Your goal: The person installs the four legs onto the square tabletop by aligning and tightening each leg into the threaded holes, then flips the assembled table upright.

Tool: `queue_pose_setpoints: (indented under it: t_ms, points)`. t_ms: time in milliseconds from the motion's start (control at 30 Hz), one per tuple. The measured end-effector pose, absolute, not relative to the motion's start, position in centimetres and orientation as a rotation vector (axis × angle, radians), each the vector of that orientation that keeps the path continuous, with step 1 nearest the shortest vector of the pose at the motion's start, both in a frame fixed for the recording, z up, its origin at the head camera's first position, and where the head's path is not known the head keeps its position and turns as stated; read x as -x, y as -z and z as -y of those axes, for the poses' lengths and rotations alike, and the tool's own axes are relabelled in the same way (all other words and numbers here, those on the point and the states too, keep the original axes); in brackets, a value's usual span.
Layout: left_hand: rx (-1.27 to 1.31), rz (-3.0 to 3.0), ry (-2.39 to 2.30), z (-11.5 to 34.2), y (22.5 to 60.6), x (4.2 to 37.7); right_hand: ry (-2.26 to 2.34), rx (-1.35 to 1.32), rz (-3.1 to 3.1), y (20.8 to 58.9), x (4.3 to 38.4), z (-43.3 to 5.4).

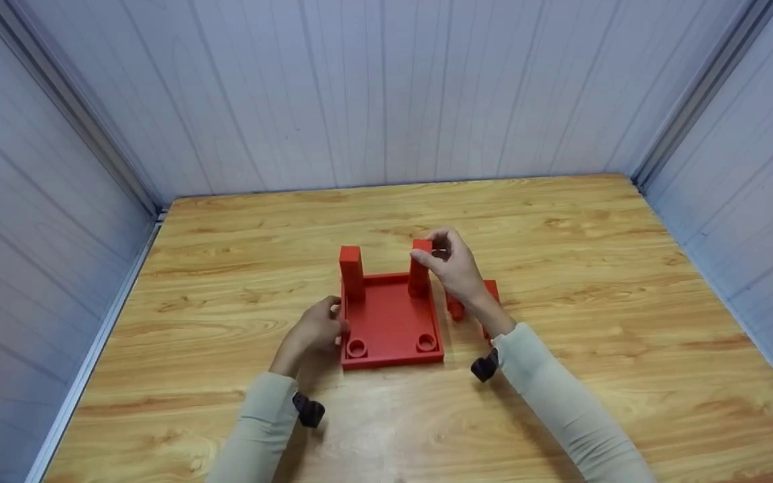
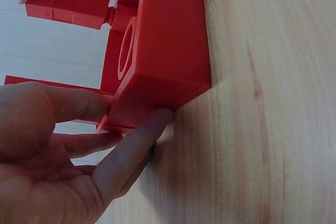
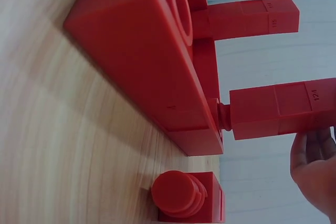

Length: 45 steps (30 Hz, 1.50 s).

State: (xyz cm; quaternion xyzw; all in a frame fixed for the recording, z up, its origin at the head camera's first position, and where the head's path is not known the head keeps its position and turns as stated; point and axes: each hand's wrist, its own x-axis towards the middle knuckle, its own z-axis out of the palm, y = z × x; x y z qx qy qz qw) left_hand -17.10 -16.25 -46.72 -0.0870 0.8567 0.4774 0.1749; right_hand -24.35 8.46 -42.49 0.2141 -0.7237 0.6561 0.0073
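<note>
A red square toy tabletop lies upside down, its raised rim facing up. Thumb and fingers of my left hand grip its left side wall; in the left wrist view fingertips press low on that wall. My right hand pinches the upper end of a red block leg standing over the far right corner. In the right wrist view a narrow neck shows between this leg and its socket. Another red leg stands upright in the far left corner. Both near corners show round open sockets.
Right of the tabletop, partly under my right forearm, lie loose red legs; one has a round threaded end. The wooden table meets a pale panel wall behind and side walls left and right.
</note>
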Motion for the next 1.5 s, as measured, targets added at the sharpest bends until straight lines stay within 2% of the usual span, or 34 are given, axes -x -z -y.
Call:
queue_pose_setpoints:
  t_ms: [267,500,833,1167,1500]
  points:
    - [0.248,-2.429,-1.353,16.1,46.7,17.1,-1.967,-0.65,2.274,42.4,24.1,-8.3]
    - [0.246,-2.428,-1.339,16.2,46.8,17.1,-1.963,-0.778,2.242,42.4,24.2,-8.4]
    - [0.267,-2.413,-1.357,16.2,46.7,17.1,-2.078,-0.83,2.179,43.8,25.8,-9.0]
    - [0.27,-2.42,-1.359,16.1,46.6,17.0,-2.268,-1.014,2.108,44.4,26.7,-9.2]
    - [0.235,-2.44,-1.366,16.2,46.5,16.9,-2.3,-0.957,2.115,44.4,26.7,-9.3]
